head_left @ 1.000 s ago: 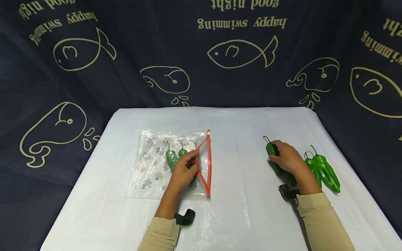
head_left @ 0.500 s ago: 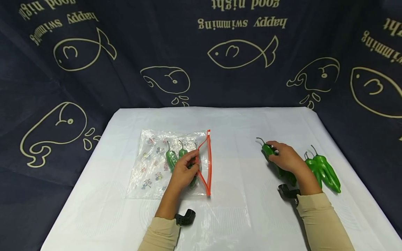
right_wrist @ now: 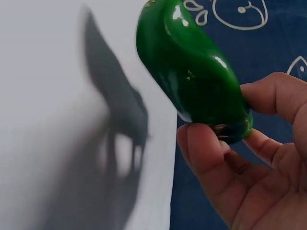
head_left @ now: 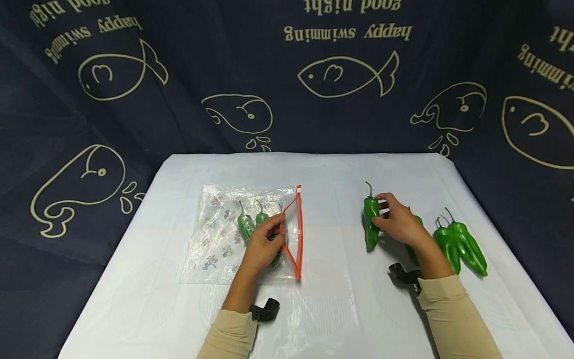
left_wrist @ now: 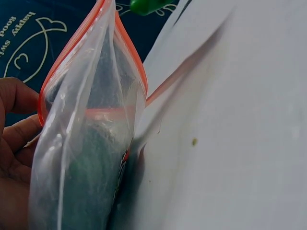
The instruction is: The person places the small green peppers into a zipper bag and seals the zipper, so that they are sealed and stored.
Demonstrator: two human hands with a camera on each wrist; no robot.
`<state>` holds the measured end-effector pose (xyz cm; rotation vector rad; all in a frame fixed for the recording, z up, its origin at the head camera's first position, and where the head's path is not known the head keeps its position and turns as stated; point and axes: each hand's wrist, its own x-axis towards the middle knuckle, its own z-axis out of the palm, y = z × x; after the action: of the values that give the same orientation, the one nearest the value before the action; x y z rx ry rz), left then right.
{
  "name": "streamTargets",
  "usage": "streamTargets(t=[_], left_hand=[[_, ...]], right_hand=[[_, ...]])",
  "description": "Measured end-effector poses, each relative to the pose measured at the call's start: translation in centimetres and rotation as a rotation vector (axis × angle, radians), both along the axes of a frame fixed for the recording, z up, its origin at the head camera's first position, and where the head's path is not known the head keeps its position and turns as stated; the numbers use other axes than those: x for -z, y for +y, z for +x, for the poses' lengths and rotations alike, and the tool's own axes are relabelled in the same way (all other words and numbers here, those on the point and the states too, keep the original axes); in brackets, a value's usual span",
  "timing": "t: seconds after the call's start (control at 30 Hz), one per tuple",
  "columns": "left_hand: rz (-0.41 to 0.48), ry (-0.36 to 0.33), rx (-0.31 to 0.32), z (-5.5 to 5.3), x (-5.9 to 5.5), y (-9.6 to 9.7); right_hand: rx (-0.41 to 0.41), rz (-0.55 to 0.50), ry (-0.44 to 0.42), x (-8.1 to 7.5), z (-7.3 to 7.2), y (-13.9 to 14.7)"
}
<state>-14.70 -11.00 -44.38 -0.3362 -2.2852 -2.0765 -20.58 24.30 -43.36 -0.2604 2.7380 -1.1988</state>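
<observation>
On the left of the table lies a clear zip bag (head_left: 211,249) with a red zip edge (head_left: 299,234) and small printed figures. Green peppers (head_left: 244,227) show through its plastic, partly hidden by the hand. My left hand (head_left: 264,244) pinches the upper edge of the bag's mouth; in the left wrist view that mouth gapes. To the right, my right hand (head_left: 398,219) grips a green pepper (head_left: 370,219) between thumb and fingers, its stem pointing away from me. The right wrist view shows this glossy pepper (right_wrist: 192,67) raised off the cloth, its shadow apart from it.
Another green pepper (head_left: 412,253) lies partly hidden behind the right hand and forearm. Further right, more green peppers (head_left: 466,244) lie close together. A white cloth (head_left: 327,174) covers the table, and a dark blue curtain (head_left: 287,129) with fish and whale drawings hangs behind.
My right hand has lifted one green pepper away from the pile and shifted it left, turning it more upright in the head view. The left hand and bag stay put.
</observation>
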Motion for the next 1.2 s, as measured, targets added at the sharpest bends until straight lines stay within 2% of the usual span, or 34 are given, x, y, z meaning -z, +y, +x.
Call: streamTargets(t=[0.17, 0.37, 0.53, 0.9, 1.03, 1.2], left_hand=[[0.002, 0.007, -0.006, 0.2, -0.3, 0.1], [-0.004, 0.010, -0.001, 0.1, -0.3, 0.0], [-0.003, -0.002, -0.006, 0.2, -0.2, 0.0], [-0.051, 0.022, -0.019, 0.2, -0.5, 0.1], [-0.056, 0.040, -0.021, 0.2, -0.5, 0.1], [-0.069, 0.035, -0.008, 0.1, -0.5, 0.0]], right_hand=[[-0.012, -0.149, -0.031, 0.4, 0.0, -1.9], [-0.040, -0.371, -0.086, 1.0, 0.1, -5.6], [-0.069, -0.470, -0.114, 1.5, 0.2, -8.8], [-0.158, -0.572, -0.192, 2.7, 0.9, -13.9], [-0.178, -0.545, -0.199, 2.9, 1.0, -14.7], [-0.198, -0.456, -0.190, 2.9, 1.0, -15.1]])
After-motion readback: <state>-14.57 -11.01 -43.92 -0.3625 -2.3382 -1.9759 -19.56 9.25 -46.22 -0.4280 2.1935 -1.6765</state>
